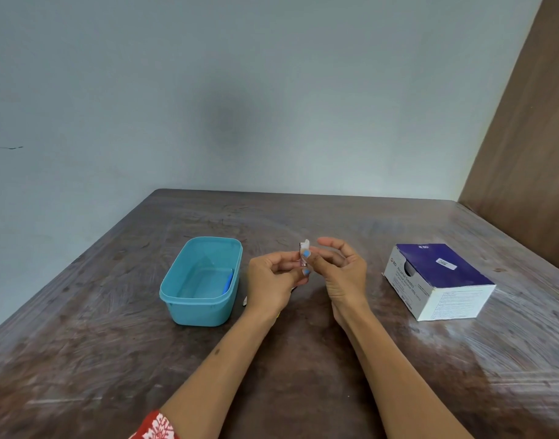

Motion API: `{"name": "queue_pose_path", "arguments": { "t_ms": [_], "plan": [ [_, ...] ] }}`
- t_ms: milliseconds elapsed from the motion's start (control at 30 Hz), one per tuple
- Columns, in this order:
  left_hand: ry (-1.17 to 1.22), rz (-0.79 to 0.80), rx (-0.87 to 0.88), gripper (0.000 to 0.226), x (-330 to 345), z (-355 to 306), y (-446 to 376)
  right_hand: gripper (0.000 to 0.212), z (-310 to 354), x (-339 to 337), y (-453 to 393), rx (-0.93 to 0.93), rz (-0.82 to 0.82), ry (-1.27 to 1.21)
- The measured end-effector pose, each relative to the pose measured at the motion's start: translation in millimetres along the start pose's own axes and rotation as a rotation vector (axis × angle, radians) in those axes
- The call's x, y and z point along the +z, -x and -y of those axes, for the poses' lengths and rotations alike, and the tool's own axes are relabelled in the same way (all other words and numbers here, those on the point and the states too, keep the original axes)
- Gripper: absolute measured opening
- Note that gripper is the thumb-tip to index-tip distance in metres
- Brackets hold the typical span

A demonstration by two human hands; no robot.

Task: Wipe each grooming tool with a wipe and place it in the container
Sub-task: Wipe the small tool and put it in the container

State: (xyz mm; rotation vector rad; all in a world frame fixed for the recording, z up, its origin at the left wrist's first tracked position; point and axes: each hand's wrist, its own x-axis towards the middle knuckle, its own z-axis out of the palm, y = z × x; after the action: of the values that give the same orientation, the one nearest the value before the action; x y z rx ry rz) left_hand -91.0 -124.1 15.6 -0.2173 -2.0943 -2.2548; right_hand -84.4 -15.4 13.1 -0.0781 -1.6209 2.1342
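Wipe [305,245], thin white, pinched by both hands beside smooth teal container [189,307].
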Motion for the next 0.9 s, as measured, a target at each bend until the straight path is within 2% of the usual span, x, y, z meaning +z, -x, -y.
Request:
{"name": "queue_pose_path", "arguments": {
  "t_ms": [167,333,533,633,767,900],
  "plan": [
    [0.054,-0.091,-0.039,0.038,-4.4,-5.2,-0.1,0.032,-2.3,2.0,1.0,0.053,0.076,0.073],
    [0.041,-0.065,-0.09,0.04,-4.5,-4.7,-1.1,0.039,1.2,-0.8,-0.6,0.053,0.055,0.018],
    [0.045,-0.049,-0.115,0.042,-8.6,-6.3,-2.1,0.04,1.4,-1.4,0.3,0.104,0.114,0.087],
    [0.075,-0.016,-0.131,0.034,-7.6,-8.1,-1.9,0.043,3.0,-1.8,-0.7,0.085,0.069,0.01],
    [0.052,0.085,-0.162,0.011,-1.8,-6.7,2.4,0.042,3.0,-1.5,-2.3,0.072,0.011,-0.092],
    [0.071,0.128,-0.149,0.008,-0.5,-5.5,3.2,0.04,2.1,-1.9,-2.8,0.076,0.024,-0.057]
  ]
}}
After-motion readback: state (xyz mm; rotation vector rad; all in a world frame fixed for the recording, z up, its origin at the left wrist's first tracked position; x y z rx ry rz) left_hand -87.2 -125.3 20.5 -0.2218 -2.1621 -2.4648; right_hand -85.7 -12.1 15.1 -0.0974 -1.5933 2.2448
